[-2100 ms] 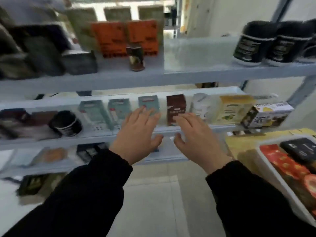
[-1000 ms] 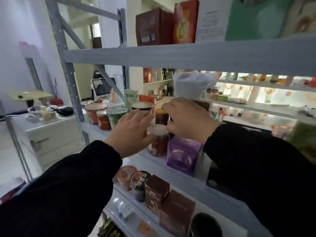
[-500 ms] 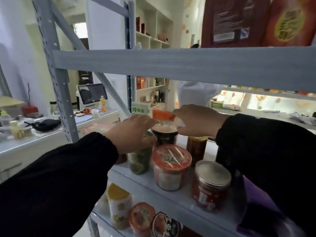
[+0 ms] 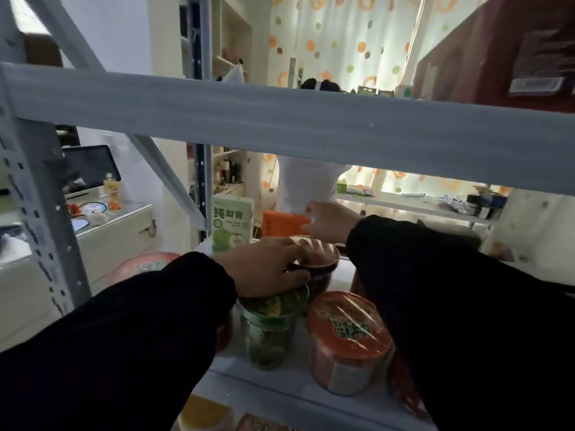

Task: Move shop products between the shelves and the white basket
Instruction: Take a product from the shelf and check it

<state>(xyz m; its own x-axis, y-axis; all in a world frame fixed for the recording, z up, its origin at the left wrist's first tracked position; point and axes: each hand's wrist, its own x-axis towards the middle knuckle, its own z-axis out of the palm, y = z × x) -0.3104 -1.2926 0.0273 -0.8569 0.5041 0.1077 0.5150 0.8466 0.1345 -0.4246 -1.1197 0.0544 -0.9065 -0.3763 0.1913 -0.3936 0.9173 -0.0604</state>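
– orange box [image 4: 281,223] at the back of the shelf [image 4: 280,395], is that the pick?
– judging by your reach, yes. your right hand [image 4: 326,222] is at its top right corner, fingertips [image 4: 308,209] on the edge. whether they have closed on it, i cannot tell. the box stands upright behind the dark cup [image 4: 323,272], just beside the green carton [image 4: 231,223]. the white basket is out of sight, so you are at the taking end of the job.
– and the left?
– your left hand [image 4: 264,265] lies over the dark cup, fingers fairly straight across its lid and thumb against its side. it reads as steadying the cup, not lifting it.
– what does the next move call for?
– a sure pinch on the box's corner, then a short lift and a pull back toward you, over the cup.
– how much room do you have?
– not much. the beam [image 4: 280,119] runs low above both wrists, so you can raise the box only a little. below your forearms the green jar [image 4: 270,328] and the red tub [image 4: 348,340] stand close together near the shelf's front edge, where a dragging sleeve could tip one off. the gap between your two sleeves, above the tub, looks like the clearest way out.
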